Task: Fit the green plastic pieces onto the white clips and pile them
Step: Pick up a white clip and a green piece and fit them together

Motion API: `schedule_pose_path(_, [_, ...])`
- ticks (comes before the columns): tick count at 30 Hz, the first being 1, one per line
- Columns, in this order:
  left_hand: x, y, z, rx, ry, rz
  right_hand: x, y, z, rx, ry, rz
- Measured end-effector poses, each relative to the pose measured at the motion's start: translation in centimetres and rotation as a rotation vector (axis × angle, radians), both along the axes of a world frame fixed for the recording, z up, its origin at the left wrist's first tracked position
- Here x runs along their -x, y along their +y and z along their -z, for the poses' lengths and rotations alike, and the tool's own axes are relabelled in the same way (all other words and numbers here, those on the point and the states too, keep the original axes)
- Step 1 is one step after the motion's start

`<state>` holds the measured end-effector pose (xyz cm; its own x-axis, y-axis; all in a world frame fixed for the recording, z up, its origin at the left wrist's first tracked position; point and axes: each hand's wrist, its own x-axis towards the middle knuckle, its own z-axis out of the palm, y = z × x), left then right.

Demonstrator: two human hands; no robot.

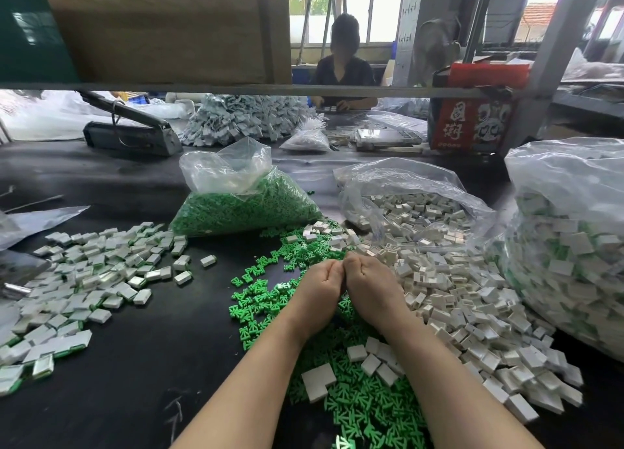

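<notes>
The bench (135, 364) in front of me is a dark, matte sheet, which I judge gives small parts enough grip not to skate away. At my far right stands the big clear sack (574, 246) of finished pieces. Nearer, an open bag (405, 192) spills white clips (456, 296) in a broad heap under my right arm. A bag of green plastic pieces (246, 205) sits centre, with loose ones (260, 290) scattered below my wrists. On my left lies the pile of assembled clips (84, 280), white with green edges showing.

These parts look feather-light, hard and smooth, so I expect them to slip unless pinched by their flat faces. The clip is a small hollow box; I would hold its broad sides, open end outward. The green piece is thin and pronged, probably springy at the prongs, so I would hold its solid stem.

My left hand (319, 288) and right hand (366, 285) are curled and pressed knuckle to knuckle above the green scatter. Whatever is between them is hidden; I cannot tell what each pinches.
</notes>
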<state>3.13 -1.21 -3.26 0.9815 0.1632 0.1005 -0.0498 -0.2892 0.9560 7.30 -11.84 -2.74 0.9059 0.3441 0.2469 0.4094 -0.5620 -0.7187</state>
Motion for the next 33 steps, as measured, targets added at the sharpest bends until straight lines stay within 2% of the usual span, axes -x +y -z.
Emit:
schedule_pose_path(18, [-0.34, 0.19, 0.53, 0.034, 0.014, 0.013, -0.11, -0.14, -0.03, 0.074, -0.007, -0.013])
schedule_pose_path(33, [0.47, 0.21, -0.02, 0.077, 0.014, 0.067, -0.04, -0.15, 0.03, -0.062, 0.121, -0.005])
